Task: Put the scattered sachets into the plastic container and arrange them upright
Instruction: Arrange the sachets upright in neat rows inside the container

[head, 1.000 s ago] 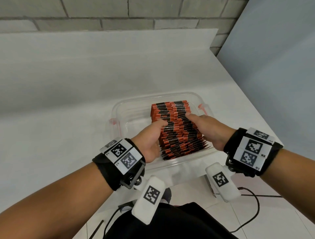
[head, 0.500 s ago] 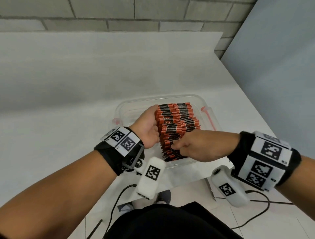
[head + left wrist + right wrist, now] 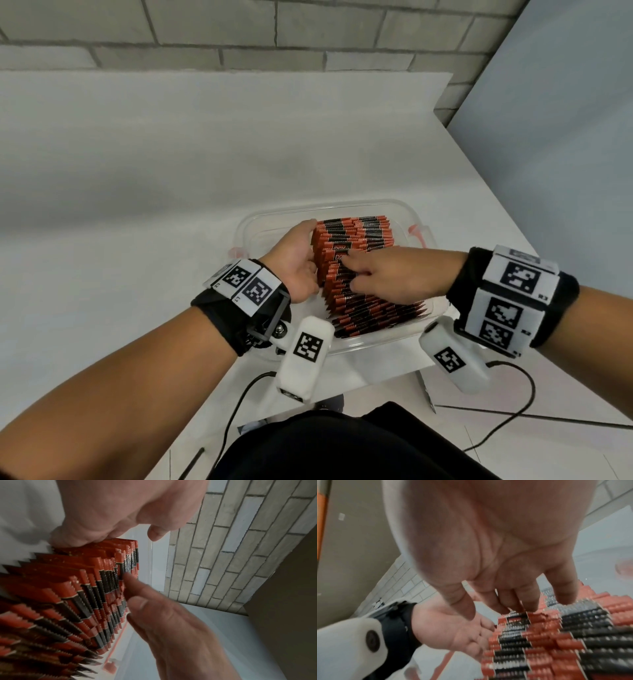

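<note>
A clear plastic container (image 3: 409, 209) near the table's front edge holds a long row of red and black sachets (image 3: 358, 236), standing on edge and fanned toward me. My left hand (image 3: 296, 262) lies along the left side of the row with the palm facing it and the fingers pressed to the sachets' edges (image 3: 77, 601). My right hand (image 3: 387, 274) reaches across the top from the right. Its straight fingers (image 3: 529, 601) touch the sachets' upper edges (image 3: 556, 642). Neither hand holds a sachet. In the right wrist view my left hand (image 3: 450, 632) shows an open palm.
The container has red side clips (image 3: 416, 233) and sits on a white table (image 3: 171, 192) against a brick wall (image 3: 274, 34). A grey-blue panel (image 3: 555, 137) stands on the right. Black cables (image 3: 513, 418) lie on the floor below the table's edge.
My right hand moved from the near part of the row up and left across the sachets' tops. My left hand slid farther along the left side of the row.
</note>
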Demonstrator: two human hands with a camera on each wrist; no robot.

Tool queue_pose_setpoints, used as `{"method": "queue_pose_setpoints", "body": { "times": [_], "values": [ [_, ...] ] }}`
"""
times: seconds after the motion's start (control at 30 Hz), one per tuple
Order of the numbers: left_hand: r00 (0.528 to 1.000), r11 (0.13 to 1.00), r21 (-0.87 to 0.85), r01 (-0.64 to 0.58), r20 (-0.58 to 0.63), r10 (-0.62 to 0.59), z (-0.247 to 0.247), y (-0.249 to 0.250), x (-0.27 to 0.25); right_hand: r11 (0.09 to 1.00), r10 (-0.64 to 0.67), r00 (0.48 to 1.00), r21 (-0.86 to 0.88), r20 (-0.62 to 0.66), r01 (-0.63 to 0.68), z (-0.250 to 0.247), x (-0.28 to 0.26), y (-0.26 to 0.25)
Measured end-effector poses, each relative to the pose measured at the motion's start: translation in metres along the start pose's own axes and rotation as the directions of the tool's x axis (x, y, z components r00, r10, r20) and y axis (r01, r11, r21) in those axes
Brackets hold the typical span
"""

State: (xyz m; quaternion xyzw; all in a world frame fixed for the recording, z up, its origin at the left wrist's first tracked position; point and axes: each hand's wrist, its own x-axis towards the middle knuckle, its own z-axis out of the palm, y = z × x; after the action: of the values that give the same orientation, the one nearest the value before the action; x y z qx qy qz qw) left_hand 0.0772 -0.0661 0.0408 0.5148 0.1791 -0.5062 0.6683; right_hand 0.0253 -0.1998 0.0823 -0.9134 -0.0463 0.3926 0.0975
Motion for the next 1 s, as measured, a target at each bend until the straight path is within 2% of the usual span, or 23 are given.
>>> {"method": "queue_pose_setpoints", "body": {
  "times": [0.1,0.33,0.53,0.67,0.87,1.0],
  "values": [
    [1.0,0.999,-0.032,0.012,0.023,-0.011,-0.001,0.002,0.003,1.0,0.008,0.998,0.007,-0.069,-0.008,-0.008,0.01,0.004],
    [0.999,0.997,-0.07,0.017,0.047,-0.013,-0.002,0.002,0.005,0.996,0.02,1.0,-0.089,-0.022,-0.022,-0.01,0.021,-0.006],
    [1.0,0.999,-0.026,0.019,0.018,-0.019,-0.001,0.005,0.004,1.0,0.011,0.995,0.03,-0.103,-0.008,-0.016,0.016,0.002],
    [0.999,0.999,0.022,0.044,0.014,-0.045,-0.001,0.003,0.004,0.999,0.025,1.0,-0.032,-0.012,-0.026,-0.006,0.019,-0.001],
    [0.988,0.997,0.037,-0.061,-0.139,0.066,0.002,0.014,0.004,0.999,0.043,0.988,0.017,-0.151,-0.04,-0.022,0.021,0.002],
    [0.989,0.996,0.019,-0.088,-0.117,0.089,0.003,0.017,0.005,0.996,0.081,0.992,-0.035,-0.094,-0.085,-0.019,0.028,-0.002]
  ]
}}
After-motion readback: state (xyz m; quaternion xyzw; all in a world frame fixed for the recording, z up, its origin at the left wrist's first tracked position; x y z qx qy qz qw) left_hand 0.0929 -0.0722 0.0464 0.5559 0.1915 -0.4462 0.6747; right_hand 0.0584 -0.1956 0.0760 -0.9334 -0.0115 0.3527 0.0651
